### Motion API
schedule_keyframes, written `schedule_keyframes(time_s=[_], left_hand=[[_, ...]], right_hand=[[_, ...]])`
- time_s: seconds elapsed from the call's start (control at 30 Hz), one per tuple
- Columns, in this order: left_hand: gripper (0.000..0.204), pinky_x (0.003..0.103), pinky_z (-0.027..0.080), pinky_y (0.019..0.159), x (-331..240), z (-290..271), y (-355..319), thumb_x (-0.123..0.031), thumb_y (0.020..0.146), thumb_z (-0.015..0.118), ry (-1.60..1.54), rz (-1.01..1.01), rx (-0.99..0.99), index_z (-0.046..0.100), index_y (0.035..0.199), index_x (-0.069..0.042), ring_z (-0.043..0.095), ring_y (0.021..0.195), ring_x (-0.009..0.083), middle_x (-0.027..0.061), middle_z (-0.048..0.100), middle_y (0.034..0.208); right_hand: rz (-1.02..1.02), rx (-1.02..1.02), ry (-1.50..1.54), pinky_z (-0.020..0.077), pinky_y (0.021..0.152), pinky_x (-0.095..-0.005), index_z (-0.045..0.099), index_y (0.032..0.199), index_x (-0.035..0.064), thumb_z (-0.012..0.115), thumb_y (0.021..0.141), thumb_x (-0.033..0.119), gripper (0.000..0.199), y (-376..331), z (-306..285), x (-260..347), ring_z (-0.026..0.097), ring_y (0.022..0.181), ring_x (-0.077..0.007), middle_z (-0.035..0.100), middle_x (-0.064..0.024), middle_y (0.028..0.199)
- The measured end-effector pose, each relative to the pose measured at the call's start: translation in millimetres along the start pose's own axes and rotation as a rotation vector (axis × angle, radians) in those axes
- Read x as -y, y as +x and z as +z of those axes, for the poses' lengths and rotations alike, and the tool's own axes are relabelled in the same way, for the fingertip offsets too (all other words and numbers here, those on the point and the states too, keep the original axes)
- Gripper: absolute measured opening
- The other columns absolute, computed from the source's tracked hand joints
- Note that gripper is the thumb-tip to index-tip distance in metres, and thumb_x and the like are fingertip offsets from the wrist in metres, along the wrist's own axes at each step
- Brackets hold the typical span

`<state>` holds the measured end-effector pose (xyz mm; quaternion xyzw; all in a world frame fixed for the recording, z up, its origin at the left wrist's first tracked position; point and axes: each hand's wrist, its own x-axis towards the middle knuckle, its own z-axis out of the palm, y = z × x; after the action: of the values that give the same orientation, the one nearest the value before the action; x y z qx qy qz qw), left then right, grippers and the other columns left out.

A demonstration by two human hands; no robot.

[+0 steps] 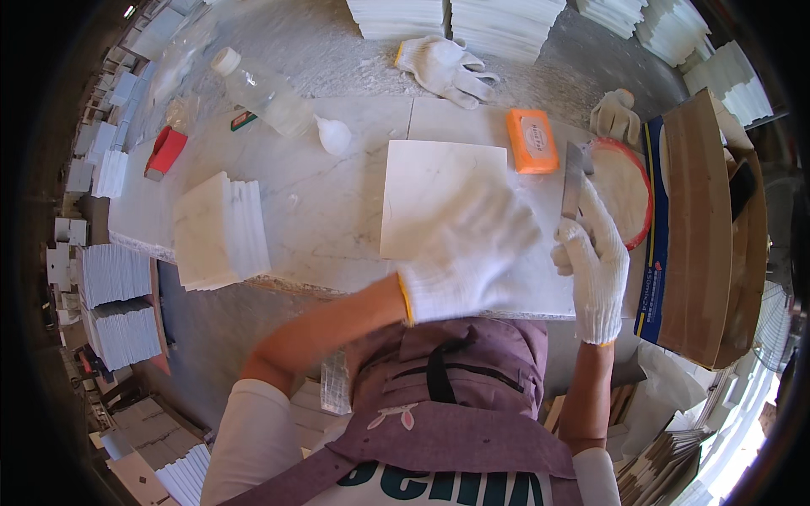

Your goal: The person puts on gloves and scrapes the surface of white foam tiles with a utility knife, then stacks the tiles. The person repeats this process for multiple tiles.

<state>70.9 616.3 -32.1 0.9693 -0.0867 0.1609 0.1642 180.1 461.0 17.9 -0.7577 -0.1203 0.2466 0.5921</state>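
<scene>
The gloved left hand [468,253] lies spread flat on the white tile [430,198] at frame centre. The gloved right hand [591,261] grips a scraper [574,181], blade raised. Step in hand: surface preparation; the next stroke likely requires a steady tile.

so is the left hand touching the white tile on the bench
Touching. The head view shows the gloved left hand lying flat on the white tile, covering its lower right part with no gap visible.

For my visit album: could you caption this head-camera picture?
Gloved left hand presses a white square tile on a marble bench; gloved right hand holds a metal scraper.
</scene>
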Motion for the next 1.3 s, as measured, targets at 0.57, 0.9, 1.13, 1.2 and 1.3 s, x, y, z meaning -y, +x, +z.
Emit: schedule_keyframes(time_s=[0.57, 0.9, 1.13, 1.2, 1.3], left_hand=[[0.036, 0.059, 0.036, 0.109, 22.8, -6.6, -83.0, -0.013, 0.080, 0.068, 0.006, -0.317, -0.264, 0.067, 0.114, -0.001, 0.057, 0.121, 0.0386, 0.0161, 0.064, 0.122], [0.033, 0.059, 0.035, 0.110, 23.7, -6.6, -77.5, -0.015, 0.076, 0.067, -0.007, -0.372, -0.245, 0.068, 0.107, -0.002, 0.054, 0.120, 0.0406, 0.0155, 0.062, 0.120], [0.033, 0.061, 0.035, 0.109, 22.6, -7.3, -75.4, -0.015, 0.075, 0.067, 0.035, -0.378, -0.250, 0.068, 0.106, -0.004, 0.050, 0.122, 0.0440, 0.0162, 0.061, 0.121], [0.034, 0.061, 0.036, 0.108, 22.8, -6.9, -75.5, -0.015, 0.075, 0.067, 0.037, -0.376, -0.260, 0.068, 0.106, -0.004, 0.051, 0.121, 0.0442, 0.0165, 0.061, 0.121], [0.033, 0.060, 0.038, 0.106, 24.1, -6.4, -76.1, -0.014, 0.074, 0.067, 0.042, -0.358, -0.260, 0.068, 0.105, -0.003, 0.051, 0.119, 0.0447, 0.0173, 0.061, 0.119]], right_hand=[[-0.447, 0.163, -0.757, 0.0503, 0.081, -0.0419, 0.065, 0.127, 0.0079, 0.060, 0.092, 0.020, 0.037, 65.5, 60.9, -15.3, 0.065, 0.091, -0.0376, 0.066, -0.0228, 0.097], [-0.420, 0.195, -0.804, 0.0501, 0.081, -0.0420, 0.064, 0.130, 0.0102, 0.059, 0.092, 0.021, 0.040, 72.3, 71.2, -11.1, 0.065, 0.088, -0.0377, 0.065, -0.0228, 0.094], [-0.390, 0.227, -0.725, 0.0498, 0.080, -0.0421, 0.064, 0.130, 0.0110, 0.058, 0.092, 0.020, 0.040, 74.1, 74.7, -5.9, 0.065, 0.087, -0.0367, 0.065, -0.0234, 0.092], [-0.410, 0.242, -0.781, 0.0497, 0.079, -0.0419, 0.064, 0.130, 0.0111, 0.058, 0.092, 0.019, 0.040, 76.6, 75.0, -4.8, 0.065, 0.087, -0.0363, 0.065, -0.0233, 0.092], [-0.443, 0.227, -0.822, 0.0493, 0.078, -0.0417, 0.064, 0.130, 0.0116, 0.057, 0.092, 0.018, 0.039, 80.7, 77.3, -8.8, 0.064, 0.086, -0.0356, 0.065, -0.0228, 0.091]])
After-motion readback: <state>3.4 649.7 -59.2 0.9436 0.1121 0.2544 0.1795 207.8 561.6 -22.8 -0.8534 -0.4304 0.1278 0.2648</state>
